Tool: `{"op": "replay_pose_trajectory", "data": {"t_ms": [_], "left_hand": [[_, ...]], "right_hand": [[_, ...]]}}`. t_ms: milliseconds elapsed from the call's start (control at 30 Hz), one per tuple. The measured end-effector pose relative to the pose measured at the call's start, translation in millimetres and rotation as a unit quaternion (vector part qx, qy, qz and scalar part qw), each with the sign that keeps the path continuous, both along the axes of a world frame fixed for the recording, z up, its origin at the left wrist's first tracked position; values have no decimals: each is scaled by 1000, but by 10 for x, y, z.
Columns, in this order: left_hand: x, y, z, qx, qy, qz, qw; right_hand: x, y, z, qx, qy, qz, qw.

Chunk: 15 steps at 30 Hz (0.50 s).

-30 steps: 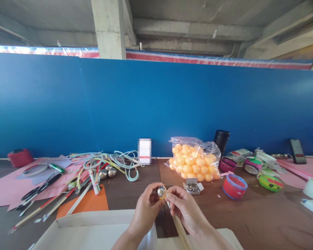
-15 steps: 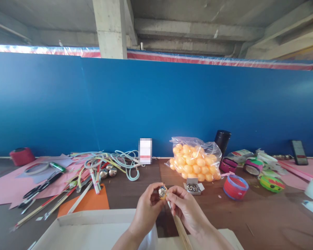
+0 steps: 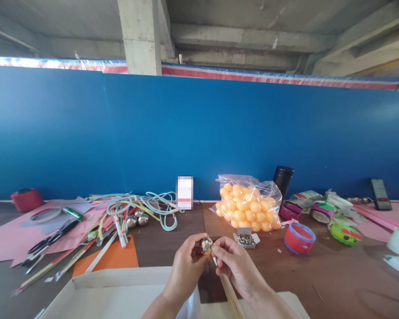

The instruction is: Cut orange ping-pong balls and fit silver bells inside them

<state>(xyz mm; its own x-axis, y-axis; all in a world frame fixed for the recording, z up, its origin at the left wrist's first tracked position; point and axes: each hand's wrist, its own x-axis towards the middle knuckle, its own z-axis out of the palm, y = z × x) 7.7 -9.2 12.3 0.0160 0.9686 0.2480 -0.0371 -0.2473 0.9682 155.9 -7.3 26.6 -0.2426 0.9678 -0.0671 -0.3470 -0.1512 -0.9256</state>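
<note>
At left lies a white tray (image 3: 119, 276). The left hand (image 3: 185, 268) grips a silver ball (image 3: 206, 244) above the table (image 3: 279, 274); the right hand (image 3: 236, 263) pinches its right side. Next, a small box (image 3: 244, 231) contains metal pieces (image 3: 246, 239), and behind it, a clear bag (image 3: 238, 178) contains orange balls (image 3: 242, 206). Since the earlier picture, both hands have hardly moved.

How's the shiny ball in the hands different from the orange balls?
The shiny ball is silver and mirror-like, while the orange balls are orange and look less mirror-like. The shiny ball is held up by the left hand; the orange balls sit in a clear bag on the table. Both kinds are round.
</note>
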Motion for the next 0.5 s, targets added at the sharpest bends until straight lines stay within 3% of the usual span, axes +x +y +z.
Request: {"op": "replay_pose_trajectory", "data": {"t_ms": [500], "left_hand": [[10, -29, -14, 8, 48, 19, 999]], "right_hand": [[40, 17, -26, 6, -37, 7, 999]]}}
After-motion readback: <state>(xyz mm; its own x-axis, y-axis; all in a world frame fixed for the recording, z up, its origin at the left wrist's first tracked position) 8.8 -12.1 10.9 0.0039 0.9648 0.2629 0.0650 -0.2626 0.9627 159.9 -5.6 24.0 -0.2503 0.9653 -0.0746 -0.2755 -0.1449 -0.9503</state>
